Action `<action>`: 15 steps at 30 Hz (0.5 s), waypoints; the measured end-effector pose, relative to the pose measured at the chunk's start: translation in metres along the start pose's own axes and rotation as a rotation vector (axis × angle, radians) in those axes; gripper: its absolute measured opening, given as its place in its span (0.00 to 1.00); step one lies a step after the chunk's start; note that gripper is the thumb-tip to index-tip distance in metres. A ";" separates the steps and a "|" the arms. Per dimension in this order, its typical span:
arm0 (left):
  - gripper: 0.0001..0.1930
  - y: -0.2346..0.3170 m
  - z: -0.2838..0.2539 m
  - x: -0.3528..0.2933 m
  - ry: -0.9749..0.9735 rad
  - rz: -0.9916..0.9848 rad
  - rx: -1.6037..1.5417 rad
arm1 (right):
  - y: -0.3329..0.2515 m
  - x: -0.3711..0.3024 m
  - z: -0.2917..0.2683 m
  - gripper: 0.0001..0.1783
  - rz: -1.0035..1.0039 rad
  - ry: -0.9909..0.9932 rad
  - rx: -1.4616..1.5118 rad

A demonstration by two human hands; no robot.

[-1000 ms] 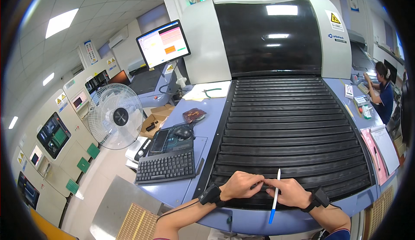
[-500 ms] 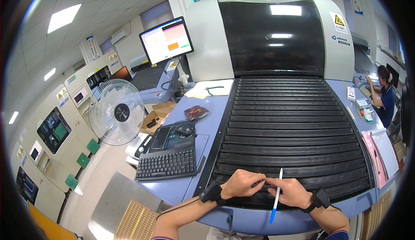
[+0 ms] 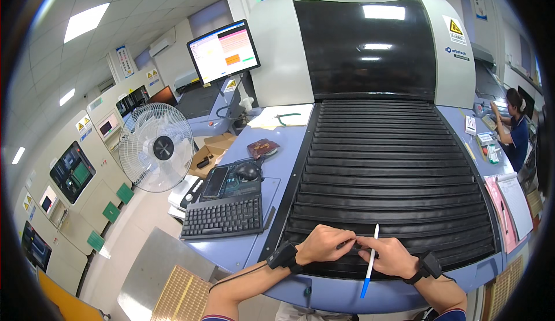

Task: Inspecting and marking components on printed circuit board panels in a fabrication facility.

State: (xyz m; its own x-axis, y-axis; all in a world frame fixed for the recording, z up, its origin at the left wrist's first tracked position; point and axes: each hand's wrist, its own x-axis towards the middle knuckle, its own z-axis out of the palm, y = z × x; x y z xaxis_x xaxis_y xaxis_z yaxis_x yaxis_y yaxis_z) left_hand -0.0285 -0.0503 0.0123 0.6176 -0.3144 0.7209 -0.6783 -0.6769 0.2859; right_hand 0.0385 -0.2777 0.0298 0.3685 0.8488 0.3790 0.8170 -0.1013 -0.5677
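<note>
We are holding a white-and-blue pen (image 3: 367, 273) in our right hand (image 3: 395, 258), over the near end of a black slatted bed (image 3: 384, 176). The pen is showing a slim, straight white barrel that is tapering at its far tip, while a bright blue section is covering its near end. It is slanting slightly, the white tip pointing far and a little right, the blue end pointing near and a little left. Our right grip is sitting narrow on the pen, its fingers bending. Our left hand (image 3: 324, 244) is curling just to the left, and its fingertips are meeting those of the right hand; its grip is looking narrow, but we are not managing to tell whether it is pinching anything small. Black wristbands (image 3: 429, 265) are circling both our wrists. On the table (image 3: 289, 153) to the left, a black keyboard (image 3: 222, 217) is lying nearest, and a dark phone (image 3: 216, 182) and a black mouse (image 3: 248, 171) are sitting farther off. To the right of the bed, a white notepad (image 3: 514, 202) is lying partly over a pink sheet (image 3: 502, 223). Beyond the bed, a large white machine (image 3: 277, 61) is standing.
</note>
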 end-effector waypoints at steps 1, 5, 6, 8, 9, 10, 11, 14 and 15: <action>0.05 0.003 -0.001 0.002 -0.001 -0.016 -0.003 | 0.002 -0.001 0.001 0.22 -0.014 0.013 -0.003; 0.06 0.002 0.000 0.001 0.000 -0.009 -0.005 | 0.002 -0.001 0.001 0.22 -0.019 0.017 0.000; 0.06 0.001 0.000 0.000 0.000 -0.009 -0.005 | 0.002 -0.001 0.001 0.22 -0.019 0.017 0.000; 0.06 0.000 0.002 -0.002 -0.010 -0.009 0.003 | 0.003 -0.001 0.002 0.22 -0.008 0.009 0.001; 0.06 0.000 0.002 -0.002 -0.009 -0.009 0.004 | 0.003 -0.001 0.002 0.22 -0.009 0.009 0.001; 0.06 0.000 0.002 -0.002 -0.010 -0.006 0.002 | 0.003 -0.001 0.002 0.22 -0.010 0.010 -0.001; 0.06 0.000 0.001 -0.002 -0.010 -0.004 0.001 | 0.003 -0.001 0.002 0.22 -0.013 0.011 -0.004; 0.06 0.000 0.002 0.000 0.004 -0.002 -0.013 | 0.003 -0.001 0.002 0.22 -0.014 0.014 0.004; 0.06 0.000 0.002 0.000 0.004 -0.003 -0.012 | 0.003 -0.001 0.002 0.22 -0.014 0.014 0.005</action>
State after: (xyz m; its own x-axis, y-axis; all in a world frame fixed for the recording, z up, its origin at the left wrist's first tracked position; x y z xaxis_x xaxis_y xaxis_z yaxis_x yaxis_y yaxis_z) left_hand -0.0280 -0.0516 0.0112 0.6179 -0.3099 0.7226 -0.6815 -0.6695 0.2956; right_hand 0.0397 -0.2779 0.0261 0.3631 0.8430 0.3969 0.8199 -0.0867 -0.5659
